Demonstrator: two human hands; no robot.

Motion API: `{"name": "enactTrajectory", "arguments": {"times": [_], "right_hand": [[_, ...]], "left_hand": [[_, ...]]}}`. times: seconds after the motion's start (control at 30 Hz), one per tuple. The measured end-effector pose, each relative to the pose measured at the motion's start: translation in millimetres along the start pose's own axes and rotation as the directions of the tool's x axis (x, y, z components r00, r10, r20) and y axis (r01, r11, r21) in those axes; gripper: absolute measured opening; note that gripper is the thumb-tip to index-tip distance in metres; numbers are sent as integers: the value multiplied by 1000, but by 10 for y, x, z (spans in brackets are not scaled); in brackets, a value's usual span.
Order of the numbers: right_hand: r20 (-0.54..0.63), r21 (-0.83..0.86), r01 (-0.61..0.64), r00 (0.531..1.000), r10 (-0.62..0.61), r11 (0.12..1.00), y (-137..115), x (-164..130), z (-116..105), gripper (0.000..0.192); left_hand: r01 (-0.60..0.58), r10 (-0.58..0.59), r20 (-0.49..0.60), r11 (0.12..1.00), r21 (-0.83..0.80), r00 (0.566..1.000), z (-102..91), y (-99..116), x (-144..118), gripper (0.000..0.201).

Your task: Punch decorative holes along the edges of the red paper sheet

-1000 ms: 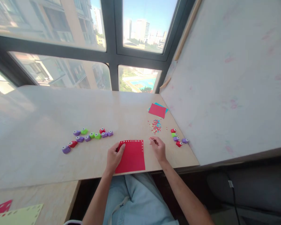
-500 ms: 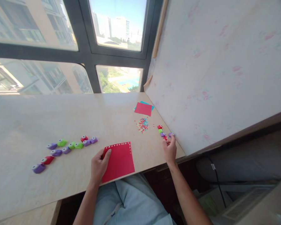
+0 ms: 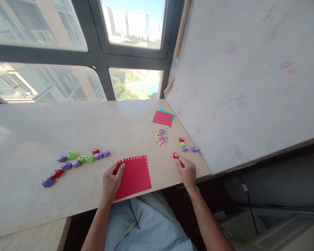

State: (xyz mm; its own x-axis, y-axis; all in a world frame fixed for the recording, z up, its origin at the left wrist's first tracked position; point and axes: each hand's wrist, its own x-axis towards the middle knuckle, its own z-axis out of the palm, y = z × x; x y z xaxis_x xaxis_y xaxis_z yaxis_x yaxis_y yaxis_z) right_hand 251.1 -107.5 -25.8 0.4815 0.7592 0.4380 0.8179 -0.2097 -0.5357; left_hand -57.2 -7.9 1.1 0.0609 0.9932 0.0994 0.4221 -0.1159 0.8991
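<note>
From the head cam, the left hand [image 3: 112, 180] lies flat and loose, pinning the left edge of the red paper sheet [image 3: 134, 176] at the table's [image 3: 68, 122] near edge, while the right hand [image 3: 187, 170] has its fingers pinched on a small red punch [image 3: 175, 155] just right of the sheet. That punch looks light, hard and a bit slick, so I'd grab it by its sides; the sheet's thin and floppy, creases easily. Count: three more punches [image 3: 185, 144] near the wall, nine [image 3: 75, 162] to the left, one confetti pile [image 3: 161, 136].

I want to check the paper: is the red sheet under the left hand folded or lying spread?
Spread. The red sheet lies flat on the table, single layer, all edges visible.
</note>
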Motion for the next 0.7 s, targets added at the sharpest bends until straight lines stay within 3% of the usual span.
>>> {"name": "enactTrajectory", "arguments": {"times": [0.1,0.2,0.27,0.37,0.5,0.7], "right_hand": [[143,155,76,985,-99,985,-165,-61,53,27],[184,263,6,981,-56,965,-280,-53,104,24],[228,334,-41,973,-39,942,-333,-18,147,26],[307,400,12,940,-146,917,-415,63,232,37],[384,324,184,871,-307,928,-532,237,362,48],[460,255,305,797,-392,918,-599,502,540,28]], "left_hand": [[-7,7,-10,1000,16,1000,5,11,-3,35],[-22,23,-18,999,31,1000,6,26,-9,34],[-24,24,-12,999,30,1000,6,34,-12,34],[-19,19,-3,1000,22,1000,9,38,-14,33],[-5,5,-13,1000,1,1000,20,33,-17,32],[27,-29,-27,999,-44,999,35,22,-24,31]]}}
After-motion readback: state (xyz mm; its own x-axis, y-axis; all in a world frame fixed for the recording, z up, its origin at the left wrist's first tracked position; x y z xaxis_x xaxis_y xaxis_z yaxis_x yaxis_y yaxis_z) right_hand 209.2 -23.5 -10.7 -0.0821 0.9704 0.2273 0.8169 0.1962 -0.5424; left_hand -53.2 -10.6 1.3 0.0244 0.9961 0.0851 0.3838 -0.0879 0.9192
